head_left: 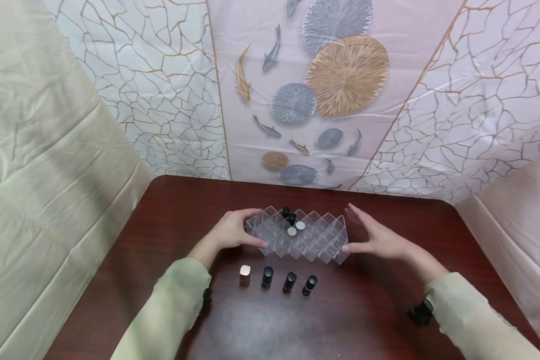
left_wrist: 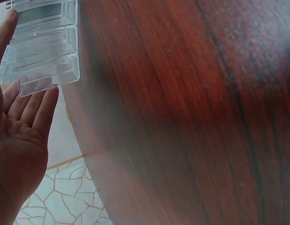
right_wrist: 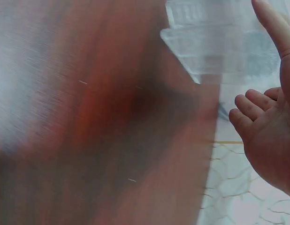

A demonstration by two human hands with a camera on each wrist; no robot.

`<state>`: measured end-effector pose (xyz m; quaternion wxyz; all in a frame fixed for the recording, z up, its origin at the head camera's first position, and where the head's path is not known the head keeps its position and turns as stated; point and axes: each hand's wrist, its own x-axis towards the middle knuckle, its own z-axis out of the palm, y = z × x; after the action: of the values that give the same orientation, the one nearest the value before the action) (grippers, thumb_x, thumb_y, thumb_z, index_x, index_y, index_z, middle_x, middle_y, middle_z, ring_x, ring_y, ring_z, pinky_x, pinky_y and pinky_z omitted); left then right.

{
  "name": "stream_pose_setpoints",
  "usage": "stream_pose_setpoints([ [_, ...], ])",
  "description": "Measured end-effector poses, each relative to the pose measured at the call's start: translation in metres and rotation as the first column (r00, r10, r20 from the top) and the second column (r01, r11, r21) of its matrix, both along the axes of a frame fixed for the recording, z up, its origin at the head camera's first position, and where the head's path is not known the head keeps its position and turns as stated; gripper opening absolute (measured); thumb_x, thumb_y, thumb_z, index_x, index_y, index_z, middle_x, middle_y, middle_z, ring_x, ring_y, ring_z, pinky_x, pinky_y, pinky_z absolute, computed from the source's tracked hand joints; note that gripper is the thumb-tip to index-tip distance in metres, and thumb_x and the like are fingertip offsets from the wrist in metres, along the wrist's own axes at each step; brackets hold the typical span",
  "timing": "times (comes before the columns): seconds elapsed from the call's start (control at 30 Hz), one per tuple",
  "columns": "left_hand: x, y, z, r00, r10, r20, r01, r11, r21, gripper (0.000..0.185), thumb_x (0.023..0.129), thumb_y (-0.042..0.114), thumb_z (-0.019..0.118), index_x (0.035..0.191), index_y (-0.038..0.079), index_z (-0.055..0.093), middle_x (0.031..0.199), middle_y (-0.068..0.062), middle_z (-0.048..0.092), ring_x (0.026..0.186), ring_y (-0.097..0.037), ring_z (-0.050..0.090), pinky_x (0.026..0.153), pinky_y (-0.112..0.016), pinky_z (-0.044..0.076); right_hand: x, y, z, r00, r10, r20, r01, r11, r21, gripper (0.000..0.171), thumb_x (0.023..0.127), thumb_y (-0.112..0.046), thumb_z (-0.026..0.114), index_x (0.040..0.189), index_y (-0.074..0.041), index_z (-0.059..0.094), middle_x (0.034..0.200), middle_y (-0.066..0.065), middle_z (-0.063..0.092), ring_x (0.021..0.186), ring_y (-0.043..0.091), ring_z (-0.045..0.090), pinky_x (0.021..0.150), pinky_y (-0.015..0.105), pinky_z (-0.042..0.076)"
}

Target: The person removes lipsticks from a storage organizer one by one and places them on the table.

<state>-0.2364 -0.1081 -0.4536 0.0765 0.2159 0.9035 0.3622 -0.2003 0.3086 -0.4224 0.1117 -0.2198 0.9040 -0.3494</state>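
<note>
A clear lipstick organizer (head_left: 317,235) with diamond-shaped slots lies between the two hands. Two black tubes (head_left: 289,215) and two with pale round tops (head_left: 296,229) stand in its slots. My left hand (head_left: 230,230) holds its left end, thumb at the front and fingers behind; in the left wrist view the clear end (left_wrist: 49,47) sits between them. At the right end, my right hand (head_left: 380,239) is spread, with the thumb tip right at the front corner. The right wrist view shows its fingers (right_wrist: 250,110) apart from the organizer.
In front of the organizer, a lipstick with a rose-gold cap (head_left: 245,275) and three black lipsticks (head_left: 290,282) stand in a row on the dark wood table (head_left: 342,320). A patterned cloth (head_left: 261,140) hangs behind the table, with plain pale cloth (head_left: 63,200) at the sides.
</note>
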Motion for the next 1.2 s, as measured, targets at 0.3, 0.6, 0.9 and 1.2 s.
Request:
stream_pose_setpoints([
  [0.3, 0.002, 0.000, 0.001, 1.000, 0.008, -0.003, -0.008, 1.000, -0.011, 0.095, 0.073, 0.041, 0.099, 0.154, 0.011, 0.058, 0.139, -0.010, 0.070, 0.118, -0.025, 0.066, 0.108, -0.047, 0.052, -0.024, -0.014, 0.039, 0.996, 0.025, -0.088, -0.015, 0.994, 0.111, 0.104, 0.095, -0.036, 0.083, 0.170, -0.003, 0.019, 0.172, 0.021, 0.032, 0.158, 0.040, 0.032, 0.125, 0.061, 0.024],
  [0.6, 0.002, 0.000, 0.000, 1.000, 0.011, 0.001, -0.011, 1.000, -0.005, 0.094, 0.074, 0.041, 0.099, 0.154, 0.012, 0.059, 0.135, -0.009, 0.072, 0.114, -0.024, 0.066, 0.106, -0.047, 0.053, -0.044, -0.045, 0.064, 0.984, 0.101, -0.150, -0.072, 0.980, 0.186, 0.090, 0.098, -0.041, 0.079, 0.167, -0.005, 0.034, 0.164, 0.019, 0.046, 0.154, 0.038, 0.040, 0.125, 0.058, 0.029],
  [0.9, 0.001, -0.001, -0.003, 1.000, 0.010, -0.012, -0.010, 1.000, -0.005, 0.096, 0.072, 0.046, 0.099, 0.153, 0.013, 0.059, 0.132, -0.007, 0.073, 0.114, -0.022, 0.067, 0.104, -0.045, 0.054, -0.062, -0.076, 0.068, 0.969, 0.169, -0.182, -0.129, 0.968, 0.213, 0.079, 0.097, -0.039, 0.080, 0.160, -0.003, 0.047, 0.157, 0.013, 0.057, 0.149, 0.035, 0.048, 0.122, 0.054, 0.036],
  [1.2, -0.001, -0.001, -0.005, 1.000, 0.016, -0.006, -0.016, 1.000, -0.003, 0.095, 0.071, 0.045, 0.099, 0.153, 0.015, 0.060, 0.130, -0.005, 0.074, 0.113, -0.021, 0.067, 0.103, -0.043, 0.054, -0.071, -0.104, 0.057, 0.972, 0.182, -0.152, -0.150, 0.969, 0.197, 0.075, 0.096, -0.037, 0.082, 0.157, -0.005, 0.052, 0.153, 0.012, 0.062, 0.144, 0.031, 0.054, 0.118, 0.052, 0.043],
])
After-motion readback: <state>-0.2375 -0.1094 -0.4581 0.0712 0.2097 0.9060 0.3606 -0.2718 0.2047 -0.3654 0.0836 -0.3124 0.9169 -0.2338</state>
